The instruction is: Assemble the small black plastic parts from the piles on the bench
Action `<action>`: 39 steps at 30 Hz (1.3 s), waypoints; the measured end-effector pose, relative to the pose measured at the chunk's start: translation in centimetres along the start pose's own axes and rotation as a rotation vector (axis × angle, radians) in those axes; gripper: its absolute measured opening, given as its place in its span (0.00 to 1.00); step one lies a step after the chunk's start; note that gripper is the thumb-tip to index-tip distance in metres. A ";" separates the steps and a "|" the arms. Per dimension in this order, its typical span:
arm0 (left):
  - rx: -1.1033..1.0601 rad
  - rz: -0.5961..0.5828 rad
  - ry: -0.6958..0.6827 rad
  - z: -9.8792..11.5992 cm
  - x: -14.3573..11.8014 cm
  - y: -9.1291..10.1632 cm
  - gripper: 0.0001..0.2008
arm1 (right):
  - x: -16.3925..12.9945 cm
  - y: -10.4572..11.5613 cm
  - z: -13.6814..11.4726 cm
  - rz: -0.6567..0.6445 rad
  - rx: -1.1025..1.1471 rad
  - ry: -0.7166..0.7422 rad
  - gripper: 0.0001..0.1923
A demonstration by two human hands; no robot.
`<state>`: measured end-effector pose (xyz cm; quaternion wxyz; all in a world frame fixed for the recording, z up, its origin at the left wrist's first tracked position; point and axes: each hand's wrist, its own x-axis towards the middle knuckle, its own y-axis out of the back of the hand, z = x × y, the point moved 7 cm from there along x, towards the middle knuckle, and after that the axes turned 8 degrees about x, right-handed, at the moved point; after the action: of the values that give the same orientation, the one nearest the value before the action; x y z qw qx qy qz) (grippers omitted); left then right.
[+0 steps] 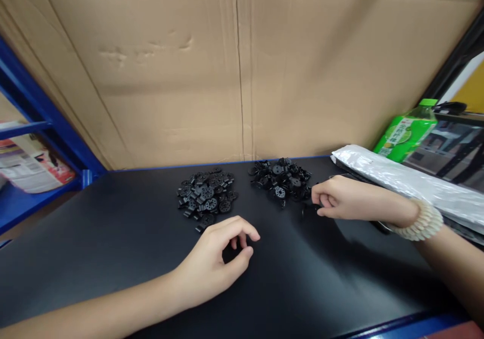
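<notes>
My left hand (219, 258) rests low over the black tabletop (124, 228), fingers curved and thumb apart from the index finger, with nothing between them. Just beyond it lies a heap of small black plastic parts (206, 195), with round perforated discs and short tabs. To its right sits a second heap of similar black parts (282, 177), looser and more tangled. At that heap's right edge, my right hand (344, 199) is closed in a pinch, a small black part (309, 208) showing at its fingertips. The curled fingers hide some of that part.
A tall cardboard sheet (170, 87) stands along the table's back edge. On the right lie a silvery-white plastic package (401, 177) and a green-labelled bottle (406, 132). A blue metal frame (56, 127) with printed packaging (36, 165) is at the left.
</notes>
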<state>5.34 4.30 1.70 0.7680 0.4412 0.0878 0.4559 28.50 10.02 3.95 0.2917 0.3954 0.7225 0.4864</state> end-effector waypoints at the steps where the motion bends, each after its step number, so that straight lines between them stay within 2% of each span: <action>1: -0.001 0.000 -0.002 0.0 0.0 0.0 0.09 | 0.0 0.0 -0.2 0.004 -0.003 0.004 0.05; 6: -0.013 0.006 -0.012 0.2 0.1 0.1 0.09 | 0.1 0.8 -1.3 0.110 0.059 0.056 0.04; 9: -0.025 0.016 -0.010 0.3 0.2 0.1 0.10 | 0.2 0.9 -2.6 0.182 0.216 0.099 0.02; 12: -0.036 0.025 0.002 0.3 0.2 0.0 0.12 | 0.5 -0.1 -4.5 0.191 0.463 0.178 0.04; 15: -0.070 0.009 0.021 0.2 0.3 -0.1 0.19 | 0.7 -1.5 -6.6 0.177 0.661 0.250 0.07; 19: -0.192 -0.036 0.005 0.3 0.2 -0.5 0.30 | 0.8 -3.9 -8.2 0.176 0.870 0.243 0.06; 23: -0.302 -0.051 0.005 0.3 0.1 -0.7 0.25 | 1.4 -5.6 -8.5 0.226 0.995 0.218 0.05; 29: -0.443 -0.024 0.116 -0.7 0.3 -0.6 0.23 | 3.7 -8.0 -8.2 0.172 1.227 0.102 0.14; 35: -0.559 0.034 0.235 -1.7 0.4 -0.2 0.13 | 3.6 -7.8 -8.7 0.099 1.264 0.120 0.17; 39: -0.635 0.085 0.295 -2.4 0.4 -0.1 0.08 | 2.8 -7.6 -9.1 0.032 1.147 0.131 0.17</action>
<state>4.28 6.04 0.31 0.8263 0.1130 0.0332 0.5508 17.52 6.47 0.03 -0.0223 0.4702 0.8812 0.0448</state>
